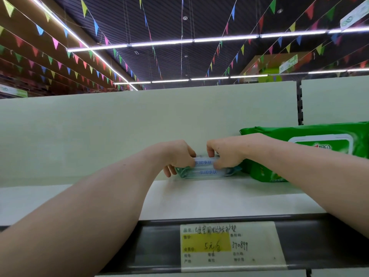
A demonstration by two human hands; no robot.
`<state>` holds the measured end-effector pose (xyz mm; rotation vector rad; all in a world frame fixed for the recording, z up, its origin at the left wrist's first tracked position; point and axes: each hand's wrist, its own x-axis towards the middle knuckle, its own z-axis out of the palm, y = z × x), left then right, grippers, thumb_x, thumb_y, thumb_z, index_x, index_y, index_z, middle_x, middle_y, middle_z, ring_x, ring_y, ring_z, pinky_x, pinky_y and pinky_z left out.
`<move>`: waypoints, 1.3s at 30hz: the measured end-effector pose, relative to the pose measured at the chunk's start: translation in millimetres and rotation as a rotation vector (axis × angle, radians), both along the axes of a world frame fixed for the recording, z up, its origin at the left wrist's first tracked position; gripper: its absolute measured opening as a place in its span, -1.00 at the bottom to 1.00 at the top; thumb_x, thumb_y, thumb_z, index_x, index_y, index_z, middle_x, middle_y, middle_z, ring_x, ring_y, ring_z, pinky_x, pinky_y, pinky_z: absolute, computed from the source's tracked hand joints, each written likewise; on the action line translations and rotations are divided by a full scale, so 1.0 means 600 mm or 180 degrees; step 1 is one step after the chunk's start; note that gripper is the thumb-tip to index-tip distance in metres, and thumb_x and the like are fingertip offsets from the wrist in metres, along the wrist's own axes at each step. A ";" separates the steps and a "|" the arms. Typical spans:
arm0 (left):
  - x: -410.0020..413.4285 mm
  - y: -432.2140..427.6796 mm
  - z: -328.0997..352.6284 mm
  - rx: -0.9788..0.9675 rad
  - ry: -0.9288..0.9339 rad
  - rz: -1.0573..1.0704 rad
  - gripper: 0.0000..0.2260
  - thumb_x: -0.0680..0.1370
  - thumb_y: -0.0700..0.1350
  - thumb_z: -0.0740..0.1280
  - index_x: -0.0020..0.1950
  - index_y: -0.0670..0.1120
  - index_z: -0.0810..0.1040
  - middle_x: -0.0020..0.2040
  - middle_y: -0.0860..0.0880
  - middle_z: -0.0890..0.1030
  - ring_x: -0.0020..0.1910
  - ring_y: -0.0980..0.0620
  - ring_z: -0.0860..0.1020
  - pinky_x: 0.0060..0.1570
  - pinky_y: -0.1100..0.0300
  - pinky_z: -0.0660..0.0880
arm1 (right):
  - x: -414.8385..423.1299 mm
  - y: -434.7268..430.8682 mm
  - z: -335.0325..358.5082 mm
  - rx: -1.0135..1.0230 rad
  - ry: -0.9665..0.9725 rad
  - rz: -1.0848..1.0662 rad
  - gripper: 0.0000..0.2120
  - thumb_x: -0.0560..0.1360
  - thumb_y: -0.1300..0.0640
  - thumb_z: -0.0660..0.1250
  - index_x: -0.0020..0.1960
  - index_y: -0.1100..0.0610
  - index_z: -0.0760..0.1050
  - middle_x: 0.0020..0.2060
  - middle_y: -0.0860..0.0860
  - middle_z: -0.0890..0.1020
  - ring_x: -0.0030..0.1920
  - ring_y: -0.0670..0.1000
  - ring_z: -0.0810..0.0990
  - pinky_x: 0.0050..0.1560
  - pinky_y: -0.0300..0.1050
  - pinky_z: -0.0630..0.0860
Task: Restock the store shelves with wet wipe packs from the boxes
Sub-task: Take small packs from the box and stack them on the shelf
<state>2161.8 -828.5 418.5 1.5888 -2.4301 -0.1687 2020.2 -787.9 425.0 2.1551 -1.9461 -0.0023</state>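
A small stack of pale blue wet wipe packs (207,171) with blue lettering lies at the back of the white top shelf (219,198), against the back panel. My left hand (177,156) grips the stack's left end, fingers curled round it. My right hand (225,153) pinches the right end of the upper pack, thumb on top. A large green wet wipe pack (311,144) with a white lid lies flat just right of the stack, partly behind my right forearm.
The shelf's dark front rail carries a handwritten price label (231,244). A pale back panel (119,126) rises behind the shelf, with a slotted upright (299,102) at the right. Bare shelf surface stretches to the left of the stack.
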 end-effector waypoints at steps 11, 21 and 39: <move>-0.019 0.004 -0.004 -0.0774 -0.1016 0.0042 -0.68 0.62 -0.11 0.14 0.34 -0.02 0.52 0.01 -0.03 0.50 -0.04 -0.04 0.43 -0.08 0.17 0.36 | 0.014 -0.014 -0.004 -0.0277 0.0311 0.0295 -0.86 0.52 0.17 0.27 -0.01 0.01 0.33 -0.07 -0.02 0.49 -0.07 0.06 0.46 -0.08 -0.08 0.44; 0.010 0.061 0.025 -0.1015 -0.1007 0.0169 -0.61 0.61 -0.16 0.20 0.45 -0.06 0.40 0.35 -0.06 0.48 0.29 -0.09 0.46 0.25 0.10 0.42 | 0.030 0.043 0.049 -0.0268 -0.0205 0.0507 -0.80 0.53 0.20 0.28 0.11 0.08 0.59 0.05 0.02 0.64 0.07 0.10 0.62 0.14 0.01 0.57; 0.149 0.295 0.017 -0.1038 -0.0532 0.2117 -0.78 0.60 -0.17 0.25 0.19 -0.19 0.57 0.12 -0.11 0.63 0.04 -0.08 0.59 0.03 0.12 0.52 | 0.217 0.138 0.027 -0.0560 -0.0050 0.2373 -0.87 0.47 0.13 0.33 -0.08 0.18 0.60 -0.20 0.05 0.65 -0.16 0.06 0.63 -0.15 -0.11 0.57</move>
